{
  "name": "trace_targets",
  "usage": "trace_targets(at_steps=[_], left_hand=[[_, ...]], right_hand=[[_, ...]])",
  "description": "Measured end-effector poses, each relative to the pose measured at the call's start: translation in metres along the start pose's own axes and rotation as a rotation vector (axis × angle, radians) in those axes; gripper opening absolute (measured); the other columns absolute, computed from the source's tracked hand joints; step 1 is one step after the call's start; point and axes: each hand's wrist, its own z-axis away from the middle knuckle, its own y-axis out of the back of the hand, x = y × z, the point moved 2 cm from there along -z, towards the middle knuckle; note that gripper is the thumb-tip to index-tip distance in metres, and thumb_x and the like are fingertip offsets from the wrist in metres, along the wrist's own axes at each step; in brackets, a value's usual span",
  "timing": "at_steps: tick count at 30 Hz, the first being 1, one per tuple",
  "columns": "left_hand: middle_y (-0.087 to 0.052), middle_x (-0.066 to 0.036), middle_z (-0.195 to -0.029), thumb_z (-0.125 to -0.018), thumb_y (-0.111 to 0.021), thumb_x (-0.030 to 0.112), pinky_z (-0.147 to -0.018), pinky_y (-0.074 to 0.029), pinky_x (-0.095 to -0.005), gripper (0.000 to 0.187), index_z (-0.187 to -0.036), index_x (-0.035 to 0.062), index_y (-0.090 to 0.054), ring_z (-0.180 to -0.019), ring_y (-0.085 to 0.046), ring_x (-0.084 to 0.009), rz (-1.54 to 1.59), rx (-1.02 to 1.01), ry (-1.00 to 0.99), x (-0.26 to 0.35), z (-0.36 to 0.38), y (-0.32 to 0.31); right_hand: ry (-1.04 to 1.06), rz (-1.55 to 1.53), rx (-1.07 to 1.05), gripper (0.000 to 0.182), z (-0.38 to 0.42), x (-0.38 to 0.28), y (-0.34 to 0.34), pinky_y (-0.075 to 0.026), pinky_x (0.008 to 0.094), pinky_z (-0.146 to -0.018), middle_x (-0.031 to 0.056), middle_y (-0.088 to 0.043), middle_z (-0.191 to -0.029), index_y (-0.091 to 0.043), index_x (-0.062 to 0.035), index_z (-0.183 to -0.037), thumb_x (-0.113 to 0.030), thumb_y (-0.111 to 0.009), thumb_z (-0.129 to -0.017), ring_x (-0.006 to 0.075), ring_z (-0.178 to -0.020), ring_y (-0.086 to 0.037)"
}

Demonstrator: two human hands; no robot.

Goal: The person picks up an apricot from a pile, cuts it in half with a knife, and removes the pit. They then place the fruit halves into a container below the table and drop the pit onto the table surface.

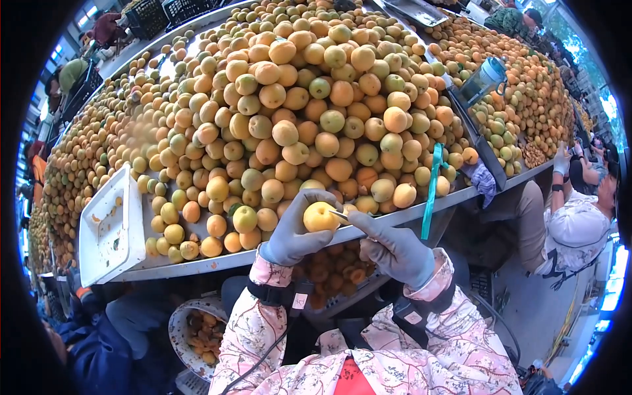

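In the middle of the frame, near the bottom, my left hand [293,230] in a gray glove is wrapped around a yellow apricot [320,216]. My right hand [394,250] is closed on a small knife [340,214] that touches it. A big pile of apricots [309,112] fills the table [197,262] above

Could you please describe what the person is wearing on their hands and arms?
Both the left hand and the right hand wear grey gloves. The sleeves are pink with a floral print. A dark strap with a small tag circles each wrist, and a dark cable runs down from each.
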Motion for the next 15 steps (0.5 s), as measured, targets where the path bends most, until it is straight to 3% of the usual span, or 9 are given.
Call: trace_targets(at_steps=[2,5,12,15], left_hand=[[-0.052,-0.007,-0.110,-0.070,-0.074,0.022,-0.093,-0.039,-0.0292,0.059,-0.118,0.0032,-0.045,-0.104,-0.051,-0.0156,0.025,-0.033,0.011,0.000,0.000,0.001],[-0.051,-0.006,-0.109,-0.070,-0.073,0.020,-0.092,-0.039,-0.0284,0.058,-0.118,0.0032,-0.045,-0.103,-0.050,-0.0145,-0.017,-0.044,0.012,0.001,0.001,0.002],[-0.050,-0.004,-0.107,-0.069,-0.070,0.017,-0.090,-0.039,-0.0268,0.054,-0.117,0.0032,-0.047,-0.101,-0.050,-0.0129,-0.192,-0.063,0.036,0.002,0.001,0.005],[-0.050,-0.004,-0.107,-0.070,-0.071,0.018,-0.089,-0.040,-0.0260,0.054,-0.116,0.0031,-0.048,-0.100,-0.050,-0.0126,-0.191,-0.052,0.043,-0.004,0.001,0.004]], right_hand=[[0.075,0.075,0.026,0.047,0.001,-0.001,0.000,-0.046,0.0302,-0.086,0.0090,-0.061,-0.111,-0.045,-0.0136,-0.136,-0.005,-0.054,-0.091,0.0234,-0.097,-0.060],[0.042,0.064,0.044,0.046,0.004,-0.001,-0.003,-0.045,0.0313,-0.087,0.0092,-0.061,-0.113,-0.046,-0.0145,-0.135,-0.007,-0.055,-0.091,0.0268,-0.099,-0.060],[0.024,0.152,0.042,0.045,0.006,0.001,-0.007,-0.045,0.0296,-0.087,0.0081,-0.061,-0.114,-0.045,-0.0149,-0.136,-0.010,-0.055,-0.092,0.0244,-0.100,-0.060],[-0.064,0.068,0.027,0.045,0.006,0.006,-0.014,-0.045,0.0273,-0.088,0.0089,-0.061,-0.117,-0.043,-0.0130,-0.136,-0.011,-0.054,-0.093,0.0197,-0.102,-0.060]])
